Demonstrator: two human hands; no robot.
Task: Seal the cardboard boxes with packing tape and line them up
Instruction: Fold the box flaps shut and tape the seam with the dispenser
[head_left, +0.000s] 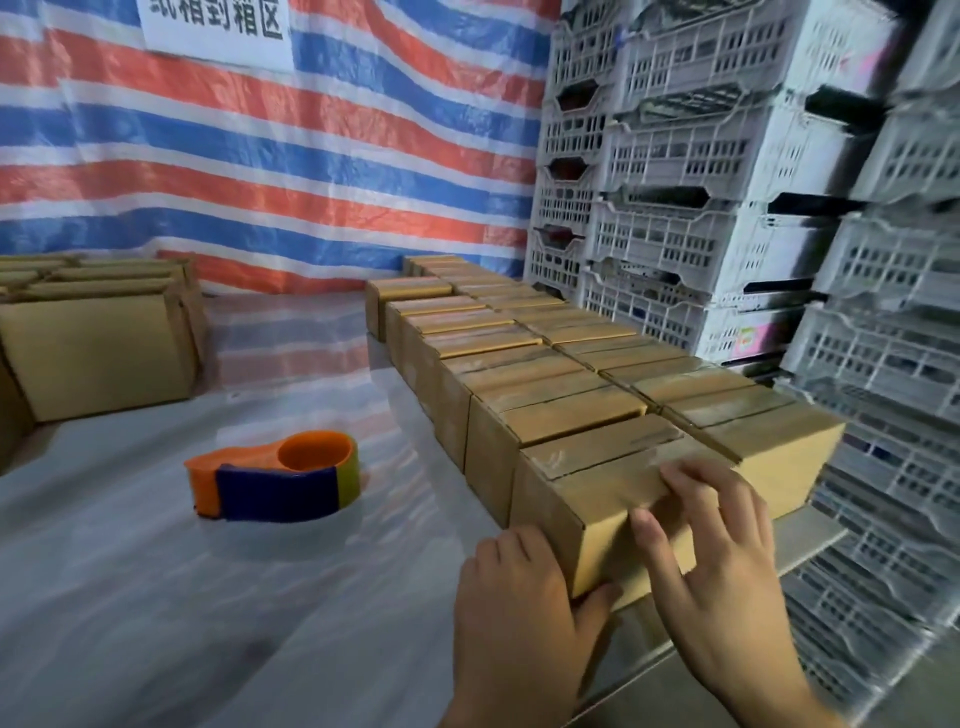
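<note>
— What do we have closest to us?
— Both our hands, on the nearest box (597, 483). It stands at the near end of the lined-up rows, against the box behind it and just beside the one to its right.

— How does our left hand (519, 597) lie?
— Flat against the box's left side. The fingers are fairly straight and together, and the thumb reaches round the lower near corner onto the front face. It presses rather than clutches.

— And our right hand (727, 571)?
— It is spread wide over the near top edge. The fingertips lie on the top and the thumb runs down the front face. It holds nothing and simply rests on the cardboard.

— Do we see tape on that box?
— There is a glossy sheen along the top seam. We cannot tell more than that.

— What lies left of it?
— The tape dispenser (280, 478), orange with a blue band, lies on the film-covered surface (156, 597), well apart from both hands.

— And farther off?
— The rows of boxes (545, 364) run away from us two abreast, packed side to side. White plastic crates (701, 156) are stacked high along their right. At far left sits a separate stack of boxes (93, 338). Behind everything hangs a red, white and blue striped tarp (260, 182) with a white sign (218, 26) at its top.
</note>
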